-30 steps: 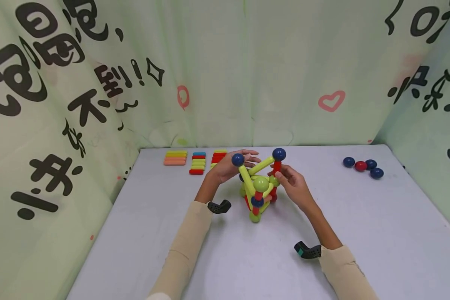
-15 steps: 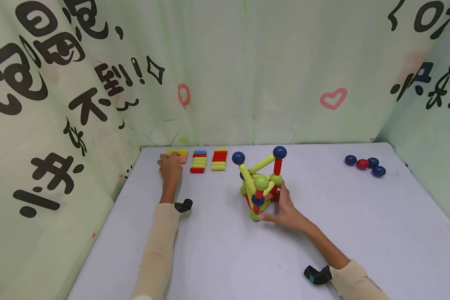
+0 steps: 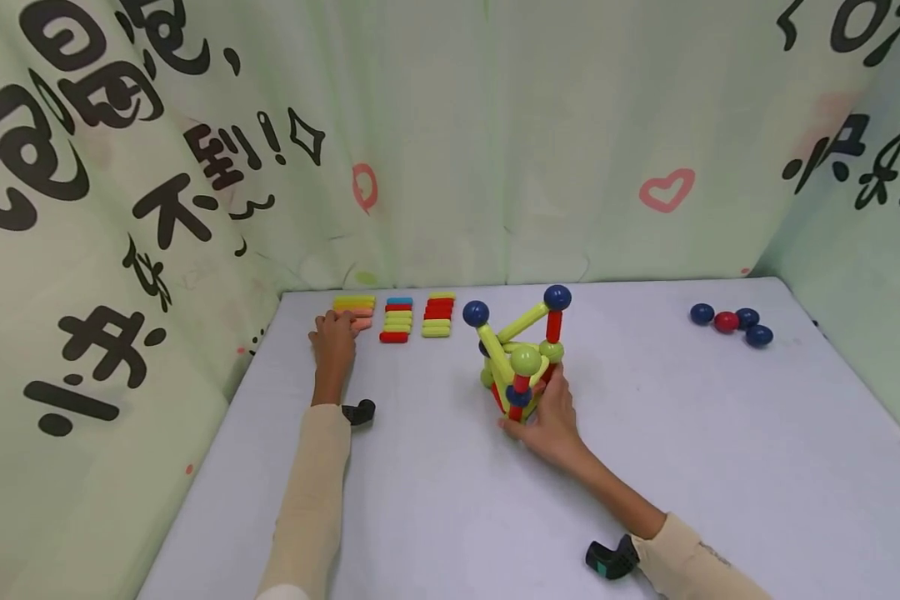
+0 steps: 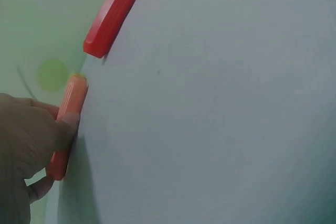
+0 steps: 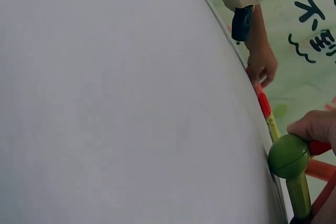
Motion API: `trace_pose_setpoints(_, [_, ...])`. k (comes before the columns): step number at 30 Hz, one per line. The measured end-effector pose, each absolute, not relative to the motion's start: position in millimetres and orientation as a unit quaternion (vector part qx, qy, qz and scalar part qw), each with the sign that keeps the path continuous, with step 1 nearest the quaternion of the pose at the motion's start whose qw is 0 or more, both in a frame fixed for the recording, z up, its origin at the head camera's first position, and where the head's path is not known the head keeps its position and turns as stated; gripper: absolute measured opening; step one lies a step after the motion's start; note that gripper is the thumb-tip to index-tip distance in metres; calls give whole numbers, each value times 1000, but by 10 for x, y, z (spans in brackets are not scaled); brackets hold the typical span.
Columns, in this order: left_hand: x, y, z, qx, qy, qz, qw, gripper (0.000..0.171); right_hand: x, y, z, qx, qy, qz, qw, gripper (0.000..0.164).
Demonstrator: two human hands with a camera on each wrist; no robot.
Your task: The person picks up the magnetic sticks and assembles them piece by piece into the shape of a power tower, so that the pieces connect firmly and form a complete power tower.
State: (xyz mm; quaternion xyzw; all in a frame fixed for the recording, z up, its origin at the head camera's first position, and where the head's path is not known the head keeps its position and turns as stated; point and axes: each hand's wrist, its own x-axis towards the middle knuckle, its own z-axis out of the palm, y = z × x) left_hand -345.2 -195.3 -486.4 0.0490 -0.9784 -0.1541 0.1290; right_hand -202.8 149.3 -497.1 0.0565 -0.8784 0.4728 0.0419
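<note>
My left hand (image 3: pixel 333 346) is at the back left, over the group of orange magnetic sticks. In the left wrist view its thumb and fingers pinch one orange stick (image 4: pixel 73 98) at the side. Mid-table stands a ball-and-stick structure (image 3: pixel 501 358) of yellow-green and red rods with blue and green balls; two blue balls top its upper corners. Low on its near right side, my right hand (image 3: pixel 555 421) grips it, covering part of the base. The right wrist view has the thumb at a red rod, right by a green ball (image 5: pixel 290 156).
Left of the structure lie two stacks of short sticks, one topped by a blue stick (image 3: pixel 400 301), the other mostly red (image 3: pixel 438 313) and yellow-green. Yellow sticks (image 3: pixel 354 301) lie behind the orange ones. Several blue balls (image 3: pixel 758 336) and a red ball (image 3: pixel 726 322) rest at back right.
My left hand has left the structure and gone left to the orange sticks, where it now pinches one. The right hand has moved from the upper red rod down to the structure's base.
</note>
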Motion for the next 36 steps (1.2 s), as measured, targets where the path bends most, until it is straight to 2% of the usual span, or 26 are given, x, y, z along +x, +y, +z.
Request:
trace_pose_setpoints(5, [-3437,-1861,-4808,73,-968,-165,176,32,-2060,1604,-4936,108,-861,496,22,100])
trace_pose_setpoints(8, [-3464,-1724,-4711,60,-931,-291,215,29,-2060,1694,-4926,131,-835,535,-16,88])
trace_pose_setpoints(10, [-3481,-1594,-4609,27,-888,-407,213,30,-2061,1742,-4924,133,-819,556,-36,87])
trace_pose_setpoints(13, [-3493,-1344,-4431,-26,-811,-564,155,35,-2060,1779,-4921,110,-815,567,-51,81])
trace_pose_setpoints(18, [-3483,-895,-4210,-74,-732,-676,48,41,-2073,1765,-4924,86,-840,536,-30,70])
trace_pose_setpoints(23, [-3508,-570,-4151,-95,-686,-722,-3,40,-2100,1760,-4926,95,-858,504,-21,65])
trace_pose_setpoints(28, [-3532,-388,-4146,-94,-661,-742,-54,38,-2152,1873,-4896,152,-859,484,-64,55])
trace_pose_setpoints(33, [-3491,-298,-4147,-108,-639,-748,-142,35,-2238,2047,-4869,228,-850,459,-121,46])
trace_pose_setpoints(36, [-3462,-265,-4143,-153,-632,-734,-196,34,-2302,2138,-4839,240,-857,439,-126,41])
